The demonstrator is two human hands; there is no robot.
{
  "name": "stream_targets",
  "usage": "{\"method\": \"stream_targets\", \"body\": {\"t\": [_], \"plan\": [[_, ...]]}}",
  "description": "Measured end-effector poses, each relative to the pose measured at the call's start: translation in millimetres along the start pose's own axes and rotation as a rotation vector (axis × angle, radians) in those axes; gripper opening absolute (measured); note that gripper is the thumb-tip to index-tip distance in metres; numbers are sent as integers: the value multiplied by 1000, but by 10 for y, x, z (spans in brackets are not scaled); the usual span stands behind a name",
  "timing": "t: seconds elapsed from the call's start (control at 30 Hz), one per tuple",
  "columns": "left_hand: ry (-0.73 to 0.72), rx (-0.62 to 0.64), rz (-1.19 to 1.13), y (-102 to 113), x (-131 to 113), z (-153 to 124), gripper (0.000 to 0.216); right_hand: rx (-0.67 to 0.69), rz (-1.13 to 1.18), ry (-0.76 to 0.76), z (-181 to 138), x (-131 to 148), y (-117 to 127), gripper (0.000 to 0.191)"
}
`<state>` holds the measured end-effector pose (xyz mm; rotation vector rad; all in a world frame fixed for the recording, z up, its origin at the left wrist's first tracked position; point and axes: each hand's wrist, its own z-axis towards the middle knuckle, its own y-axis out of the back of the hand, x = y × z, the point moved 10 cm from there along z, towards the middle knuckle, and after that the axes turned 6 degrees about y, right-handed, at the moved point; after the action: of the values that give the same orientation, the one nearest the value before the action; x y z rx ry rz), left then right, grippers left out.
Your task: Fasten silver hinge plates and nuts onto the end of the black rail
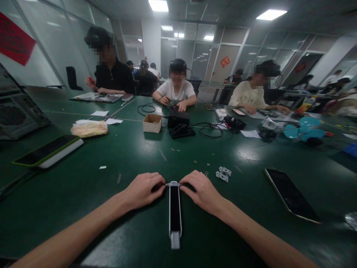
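Note:
A long, narrow bar [175,210] with a black face and silver-white edges lies lengthwise on the table in front of me. From its near end sticks a flat metal tab [175,241]. At its far end a small metal pin [167,184] runs crosswise and juts out on the left. My left hand [145,190] pinches the pin's left end between thumb and fingers. On the other side my right hand [202,190] is closed at the pin's right end; the fingertips hide what they grip. Beyond the right hand are small metal rings [195,161] and a bent metal bracket [223,174].
A phone [291,194] lies to the right, a green-edged device [47,150] to the left. Further back stand a small box [152,124], a black stand [180,124] and a blue fan [304,130]. Several people sit across the green table [134,156].

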<state>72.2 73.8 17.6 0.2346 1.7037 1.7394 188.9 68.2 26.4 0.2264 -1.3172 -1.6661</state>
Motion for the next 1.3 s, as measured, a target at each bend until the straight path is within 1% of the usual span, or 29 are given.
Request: {"method": "stream_targets", "body": {"t": [0.23,0.47,0.63,0.7,0.8,0.87,0.93,0.97,1.03,1.13,1.2,1.3], "plan": [[4,12,-5,-3,-6,9,15,42,-1,-18,-5,-9,-13,12],[-5,1,-9,-10,8,1,16,46,-9,-20,-10,-34,-15,12],[-14,-10,-17,-4,10,0,16,49,-34,-13,-9,-16,-31,11],[-13,-8,-13,-4,9,1,16,64,-62,6,-2,9,-18,14],[-9,0,-6,-10,9,4,15,61,-142,57,2,25,123,23],[-7,9,-7,-19,11,6,15,28,-219,69,-13,-30,317,23],[-7,15,-6,-25,15,8,15,6,-307,48,-46,-156,527,21],[-5,15,-4,-25,18,8,16,24,-341,23,-67,-243,601,19],[-2,19,0,-22,22,8,17,113,-385,-41,-120,-435,670,17],[8,38,-4,-17,22,9,19,270,-388,-147,-209,-667,637,17],[14,40,-9,-3,18,11,19,324,-363,-192,-241,-724,590,17],[19,27,-19,21,14,18,20,340,-334,-197,-234,-700,526,20]]}}
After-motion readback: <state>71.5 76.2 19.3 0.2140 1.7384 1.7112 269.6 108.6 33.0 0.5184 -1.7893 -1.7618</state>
